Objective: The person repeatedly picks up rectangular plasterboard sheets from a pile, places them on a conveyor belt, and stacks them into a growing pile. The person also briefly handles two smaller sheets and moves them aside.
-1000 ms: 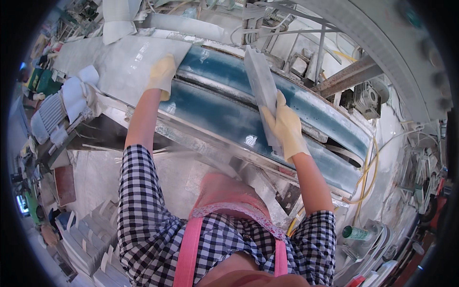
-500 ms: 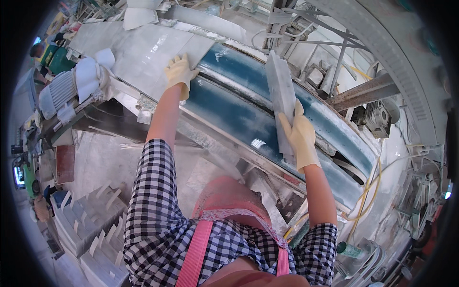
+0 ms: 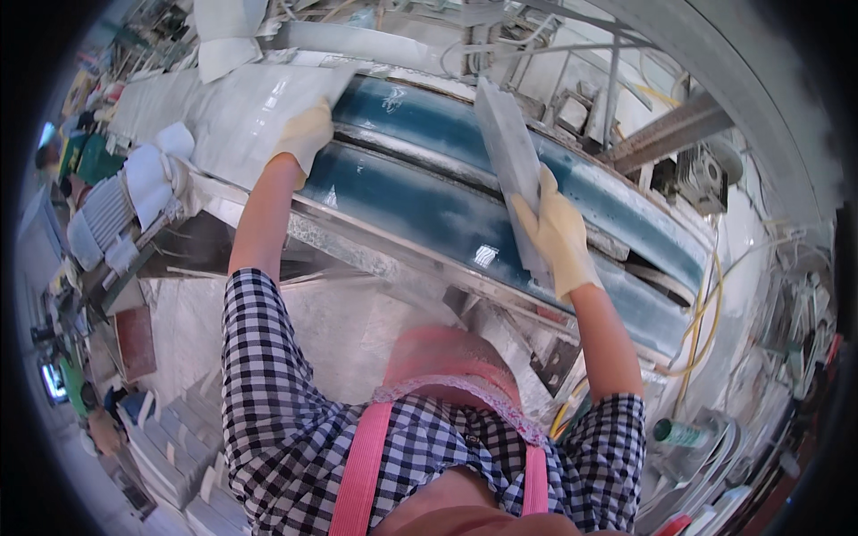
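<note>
Across the two long blue bands (image 3: 402, 198) lay a pale grey piece (image 3: 506, 163), set crosswise and slanting, its upper end reaching past the far band. The person's right hand (image 3: 563, 237), in a cream glove, touched the lower half of that piece, thumb over its face and fingers extended along its right edge; whether it gripped or only pressed could not be told. The left hand (image 3: 306, 138), gloved alike, was at the right edge of a pale sheet (image 3: 214, 116) at the bands' left end, its fingers bent and a little blurred, so I could not tell whether they clasped that edge. A yellow hose (image 3: 714, 323) curved by the bands' right end, and a ribbed housing (image 3: 109, 223) stood at left.
</note>
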Demonstrator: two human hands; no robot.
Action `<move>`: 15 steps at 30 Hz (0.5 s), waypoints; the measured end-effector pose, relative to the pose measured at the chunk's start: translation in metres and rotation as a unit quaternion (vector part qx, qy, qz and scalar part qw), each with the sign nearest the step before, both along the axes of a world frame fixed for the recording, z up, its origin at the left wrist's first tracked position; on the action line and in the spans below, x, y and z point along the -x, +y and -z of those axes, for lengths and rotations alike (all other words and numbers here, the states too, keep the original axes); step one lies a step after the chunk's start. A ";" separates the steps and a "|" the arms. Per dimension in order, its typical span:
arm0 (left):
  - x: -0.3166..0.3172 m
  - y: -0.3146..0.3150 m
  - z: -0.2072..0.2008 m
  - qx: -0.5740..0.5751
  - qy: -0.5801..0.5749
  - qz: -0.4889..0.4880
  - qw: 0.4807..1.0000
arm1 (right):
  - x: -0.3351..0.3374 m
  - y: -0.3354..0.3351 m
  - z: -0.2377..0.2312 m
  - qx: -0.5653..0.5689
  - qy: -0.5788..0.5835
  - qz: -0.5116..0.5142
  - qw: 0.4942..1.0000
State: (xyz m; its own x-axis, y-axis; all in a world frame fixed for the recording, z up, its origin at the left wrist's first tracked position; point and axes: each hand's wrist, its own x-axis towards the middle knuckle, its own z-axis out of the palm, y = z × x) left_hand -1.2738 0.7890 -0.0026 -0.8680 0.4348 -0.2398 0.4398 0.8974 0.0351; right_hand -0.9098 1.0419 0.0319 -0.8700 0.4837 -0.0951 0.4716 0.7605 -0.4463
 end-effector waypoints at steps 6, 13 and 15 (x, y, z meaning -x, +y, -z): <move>-0.041 0.002 -0.023 -0.362 -0.068 0.059 0.928 | -0.001 0.004 -0.001 0.008 0.035 -0.003 0.999; -0.201 0.104 0.016 -0.561 -0.351 -0.104 0.742 | -0.002 0.009 0.002 -0.001 0.063 -0.011 0.998; -0.228 0.121 0.003 -0.556 -0.372 -0.114 0.735 | -0.001 0.011 0.005 0.010 0.054 -0.004 0.998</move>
State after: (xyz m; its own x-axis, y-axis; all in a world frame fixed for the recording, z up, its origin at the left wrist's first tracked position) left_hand -1.0457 0.9096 -0.0060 -0.7568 0.5848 -0.2921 -0.2302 0.1799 0.9564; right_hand -0.9092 1.0534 0.0271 -0.8792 0.4763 -0.0105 0.4147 0.7542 -0.5091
